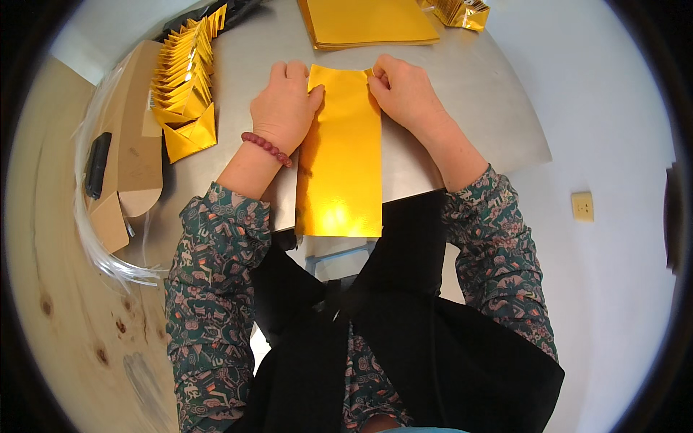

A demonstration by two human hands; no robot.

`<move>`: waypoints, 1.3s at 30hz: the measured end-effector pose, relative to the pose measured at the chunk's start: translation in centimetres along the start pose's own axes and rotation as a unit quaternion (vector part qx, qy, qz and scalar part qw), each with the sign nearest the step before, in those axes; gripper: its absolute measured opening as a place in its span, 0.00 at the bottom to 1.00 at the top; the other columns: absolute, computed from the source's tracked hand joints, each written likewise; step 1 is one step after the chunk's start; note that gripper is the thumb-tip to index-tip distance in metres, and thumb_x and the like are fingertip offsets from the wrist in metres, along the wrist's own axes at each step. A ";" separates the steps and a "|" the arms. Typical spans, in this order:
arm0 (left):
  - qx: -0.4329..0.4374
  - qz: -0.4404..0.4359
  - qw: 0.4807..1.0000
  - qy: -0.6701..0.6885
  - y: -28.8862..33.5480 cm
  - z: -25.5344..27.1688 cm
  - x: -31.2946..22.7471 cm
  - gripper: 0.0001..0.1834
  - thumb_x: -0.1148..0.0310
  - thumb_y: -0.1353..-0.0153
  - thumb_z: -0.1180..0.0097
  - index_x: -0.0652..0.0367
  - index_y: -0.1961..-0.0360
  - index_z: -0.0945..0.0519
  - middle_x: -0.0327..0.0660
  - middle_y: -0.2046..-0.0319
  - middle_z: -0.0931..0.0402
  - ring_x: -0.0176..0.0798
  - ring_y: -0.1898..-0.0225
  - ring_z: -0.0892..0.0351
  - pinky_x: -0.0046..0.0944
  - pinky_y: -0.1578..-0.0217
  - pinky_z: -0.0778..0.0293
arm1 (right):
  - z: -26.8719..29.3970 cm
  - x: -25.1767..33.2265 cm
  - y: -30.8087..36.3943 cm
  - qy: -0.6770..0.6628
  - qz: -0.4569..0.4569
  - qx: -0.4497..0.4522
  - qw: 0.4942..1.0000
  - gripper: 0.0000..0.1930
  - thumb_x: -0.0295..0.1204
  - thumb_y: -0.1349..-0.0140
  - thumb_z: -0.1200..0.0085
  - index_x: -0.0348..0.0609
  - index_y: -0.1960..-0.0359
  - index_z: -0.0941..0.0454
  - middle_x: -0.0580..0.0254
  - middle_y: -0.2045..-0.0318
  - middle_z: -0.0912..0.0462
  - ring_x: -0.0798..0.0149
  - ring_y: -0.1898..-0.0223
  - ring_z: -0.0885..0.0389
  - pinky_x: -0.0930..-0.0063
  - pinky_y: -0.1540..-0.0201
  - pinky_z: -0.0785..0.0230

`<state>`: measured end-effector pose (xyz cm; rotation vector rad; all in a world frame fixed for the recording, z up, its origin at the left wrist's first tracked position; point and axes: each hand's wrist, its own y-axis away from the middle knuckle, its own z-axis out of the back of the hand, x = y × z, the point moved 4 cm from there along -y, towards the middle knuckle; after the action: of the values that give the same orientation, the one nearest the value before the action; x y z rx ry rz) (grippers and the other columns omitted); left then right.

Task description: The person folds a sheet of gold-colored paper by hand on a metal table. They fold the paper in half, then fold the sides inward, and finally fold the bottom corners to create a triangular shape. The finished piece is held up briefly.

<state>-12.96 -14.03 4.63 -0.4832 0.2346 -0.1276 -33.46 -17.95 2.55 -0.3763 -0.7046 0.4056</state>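
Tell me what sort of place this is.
Probably an indoor craft workspace: a gold sheet is held at a grey table, with a stack of sheets and a row of folded gold pieces nearby.

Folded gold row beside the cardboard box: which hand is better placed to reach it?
Probably the left hand: it is nearer the folded gold row, on the same side of the gold sheet. The right hand is at the opposite edge. Both hold the sheet's far end.
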 end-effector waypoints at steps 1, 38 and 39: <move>-0.001 -0.003 1.000 0.004 0.1 -0.1 -0.1 0.12 0.56 0.30 0.38 0.52 0.56 0.20 0.42 0.52 0.22 0.54 0.56 0.16 0.51 0.59 0.19 | -0.2 -0.1 0.0 0.002 0.001 0.001 1.000 0.08 0.30 0.32 0.44 0.37 0.62 0.22 0.43 0.63 0.14 0.37 0.59 0.15 0.47 0.54 0.21; 0.059 -0.250 0.965 -0.059 0.4 -1.0 0.0 0.25 0.53 0.32 0.37 0.50 0.37 0.18 0.39 0.40 0.20 0.47 0.36 0.26 0.46 0.37 0.30 | -0.2 -1.0 2.9 -0.032 0.071 -0.065 0.995 0.12 0.32 0.32 0.40 0.41 0.52 0.18 0.50 0.51 0.15 0.45 0.55 0.15 0.57 0.53 0.20; 0.061 -0.254 0.963 -0.059 0.4 -1.1 -0.1 0.25 0.53 0.32 0.37 0.50 0.37 0.18 0.39 0.40 0.21 0.47 0.36 0.26 0.46 0.37 0.30 | 0.1 -0.6 3.9 -0.019 0.105 -0.067 0.992 0.12 0.32 0.32 0.40 0.42 0.50 0.17 0.51 0.48 0.16 0.46 0.53 0.15 0.58 0.52 0.20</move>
<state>-13.31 -14.12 3.53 -0.4172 -0.0207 -0.6102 -34.79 -14.84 0.48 -0.5732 -0.7334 0.5669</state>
